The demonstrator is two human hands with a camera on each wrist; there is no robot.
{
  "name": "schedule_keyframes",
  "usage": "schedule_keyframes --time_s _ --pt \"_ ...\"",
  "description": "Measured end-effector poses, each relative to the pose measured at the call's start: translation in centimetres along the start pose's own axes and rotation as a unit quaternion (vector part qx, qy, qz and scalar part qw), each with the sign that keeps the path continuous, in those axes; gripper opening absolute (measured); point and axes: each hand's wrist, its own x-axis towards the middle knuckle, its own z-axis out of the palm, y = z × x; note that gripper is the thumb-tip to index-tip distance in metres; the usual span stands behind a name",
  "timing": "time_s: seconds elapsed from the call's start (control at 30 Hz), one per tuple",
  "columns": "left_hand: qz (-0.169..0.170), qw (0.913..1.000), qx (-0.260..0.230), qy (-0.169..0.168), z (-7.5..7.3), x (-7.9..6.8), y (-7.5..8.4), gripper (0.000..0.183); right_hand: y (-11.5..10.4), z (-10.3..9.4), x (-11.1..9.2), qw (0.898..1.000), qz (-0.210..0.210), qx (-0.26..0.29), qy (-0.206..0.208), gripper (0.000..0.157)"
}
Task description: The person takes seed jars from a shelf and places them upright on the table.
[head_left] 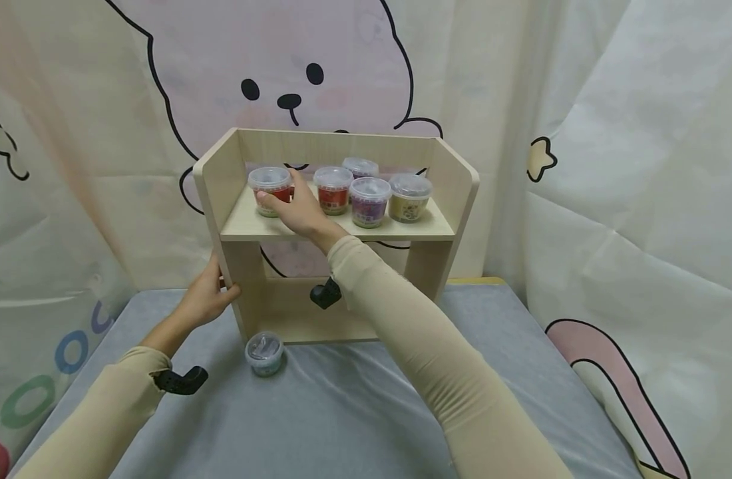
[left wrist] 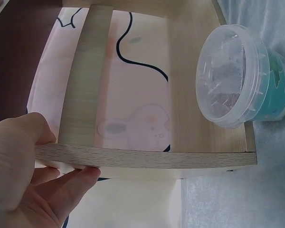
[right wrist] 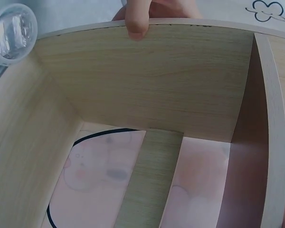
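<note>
The red-filled cup (head_left: 270,191) stands at the left end of the wooden shelf's (head_left: 342,229) upper board, and the right hand (head_left: 298,208) curls its grip round that cup's side. Just beside it on the board sit four more lidded cups (head_left: 370,201). The left hand (head_left: 207,297) closes its grip on the shelf's left side panel, with a teal cup (head_left: 264,352) lying on the grey surface (head_left: 354,406) near the shelf's foot.

Your right arm stretches far and up, its hand (head_left: 300,209) curled, fingers wrapped in a grip. Your left arm lies low on the near left, its hand (head_left: 207,299) clasping, thumb (left wrist: 69,187) bent.
</note>
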Motion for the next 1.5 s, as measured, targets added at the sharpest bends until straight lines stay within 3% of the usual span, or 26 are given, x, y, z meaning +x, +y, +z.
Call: schedule_keyframes --time_s 0.4,0.93,1.33,1.5 --pt "0.016 0.9998 0.003 0.006 0.1 0.0 0.0 0.081 0.3 -0.8 -0.6 0.998 -0.008 0.055 -0.009 0.071" --pt "-0.003 0.9998 -0.016 -0.011 0.0 -0.1 0.0 0.086 1.0 -1.8 -0.9 0.996 -0.025 0.086 -0.026 0.072" --pt "-0.017 0.9996 -0.012 -0.017 0.2 -0.3 0.1 0.084 1.3 -2.7 -2.0 0.984 -0.039 0.17 -0.036 0.062" --pt "-0.019 0.9996 -0.012 -0.014 0.2 -0.2 -0.2 0.085 0.9 -3.2 -3.2 0.981 -0.054 0.174 -0.059 0.062"
